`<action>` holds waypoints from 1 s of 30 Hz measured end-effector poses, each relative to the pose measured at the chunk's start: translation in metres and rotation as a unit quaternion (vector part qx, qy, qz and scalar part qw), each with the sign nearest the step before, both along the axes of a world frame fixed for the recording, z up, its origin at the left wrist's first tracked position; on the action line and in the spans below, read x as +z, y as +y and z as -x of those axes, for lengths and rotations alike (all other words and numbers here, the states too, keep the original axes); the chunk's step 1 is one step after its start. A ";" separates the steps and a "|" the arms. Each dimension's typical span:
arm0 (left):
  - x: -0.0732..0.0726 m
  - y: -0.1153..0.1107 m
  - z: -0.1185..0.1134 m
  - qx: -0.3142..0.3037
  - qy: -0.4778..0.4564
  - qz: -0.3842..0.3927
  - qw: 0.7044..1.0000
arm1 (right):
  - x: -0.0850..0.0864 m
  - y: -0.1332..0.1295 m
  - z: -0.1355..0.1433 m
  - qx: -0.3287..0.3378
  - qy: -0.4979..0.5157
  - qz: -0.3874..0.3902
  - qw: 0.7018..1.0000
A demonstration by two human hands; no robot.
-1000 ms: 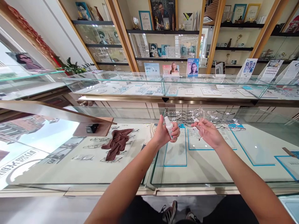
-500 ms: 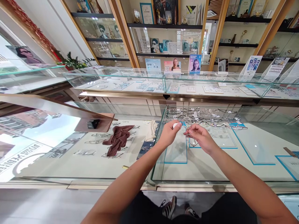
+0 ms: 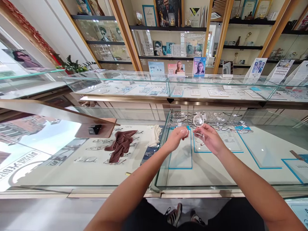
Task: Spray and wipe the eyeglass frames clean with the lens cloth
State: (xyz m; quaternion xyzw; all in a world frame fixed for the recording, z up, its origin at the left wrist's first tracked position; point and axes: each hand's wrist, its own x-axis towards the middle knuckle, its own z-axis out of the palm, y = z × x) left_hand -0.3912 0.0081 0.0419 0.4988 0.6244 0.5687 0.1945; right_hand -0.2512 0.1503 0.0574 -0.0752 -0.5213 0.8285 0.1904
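Note:
My right hand [image 3: 211, 138] pinches a pair of pale-rimmed eyeglasses [image 3: 198, 120] near the bridge. They are turned on end, one round lens above my fingers and the other below. To their left, my left hand [image 3: 177, 137] is closed around a small white rounded thing [image 3: 184, 131], its thumb on top; what exactly it is I cannot make out. A small gap separates this hand from the eyeglasses. Both hands are above the glass display counter [image 3: 179, 176]. Beyond them, rows of eyeglass frames [image 3: 218, 123] lie on the counter.
A crumpled brown cloth [image 3: 122, 144] and a cream cloth [image 3: 155, 135] lie on the left. A mirror in a wooden frame [image 3: 104, 126] leans there too. Blue-edged sheets [image 3: 261, 150] are at right. Behind stand another glass case [image 3: 115, 96] and shelves.
The eyeglasses have turned so their upper lens now faces me and shows clearly. My right hand has shifted slightly right; my left hand has turned and closed more over the white thing.

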 end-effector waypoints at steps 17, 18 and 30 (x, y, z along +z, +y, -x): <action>-0.018 -0.022 0.109 0.441 -0.064 -0.008 0.895 | 0.001 0.010 0.000 -0.013 -0.001 -0.008 1.000; -0.021 -0.026 0.119 0.474 -0.063 0.003 0.878 | 0.001 0.011 0.000 -0.015 -0.002 -0.008 1.000; -0.049 -0.048 0.150 0.590 -0.056 0.119 0.797 | 0.000 0.017 0.001 -0.010 -0.010 -0.010 1.000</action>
